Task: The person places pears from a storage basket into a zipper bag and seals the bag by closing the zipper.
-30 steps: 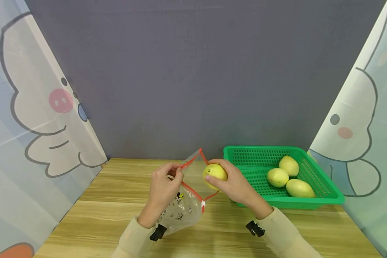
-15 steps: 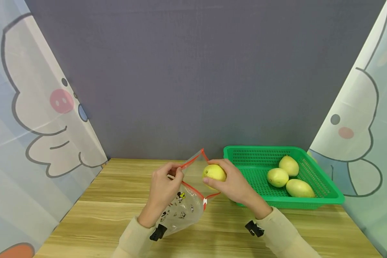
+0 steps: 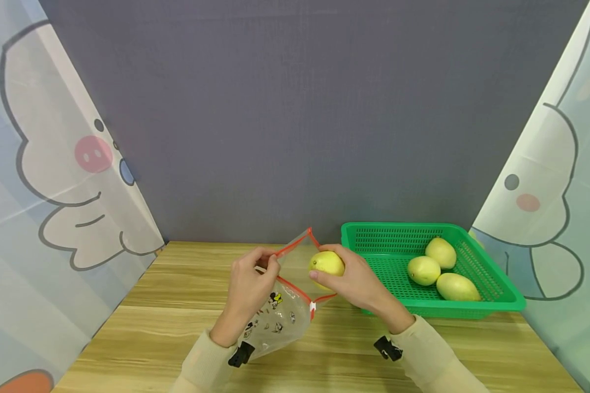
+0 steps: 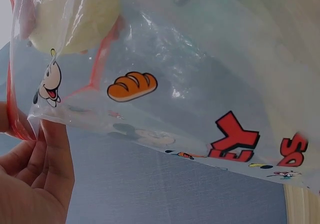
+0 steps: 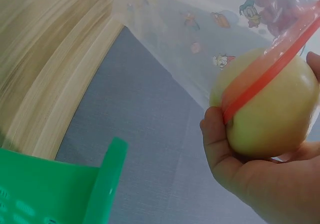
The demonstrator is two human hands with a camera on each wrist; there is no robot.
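Observation:
My left hand (image 3: 252,277) pinches the red-edged mouth of a clear zip bag (image 3: 287,319) printed with cartoon figures. In the left wrist view the fingers (image 4: 55,159) grip the bag's rim from below. A yellow lemon (image 3: 328,263) is gripped in my right hand (image 3: 356,275), right at the bag's spread mouth. The bag's red strip crosses in front of the lemon (image 5: 272,114) in the right wrist view, and a fingertip touches both. A white slider (image 3: 312,307) sits at the near corner of the mouth.
To the right stands a green perforated basket (image 3: 513,302) with three yellow lemons (image 3: 424,271) inside, toward its right end. Under the hands is a wood-grain table (image 3: 157,327). A grey backdrop (image 3: 295,120) rises behind it, with cartoon curtains (image 3: 59,164) at both sides.
The right hand and lemon have shifted very slightly left, and the bag's mouth has moved slightly right toward them. The left hand keeps its hold in the same place.

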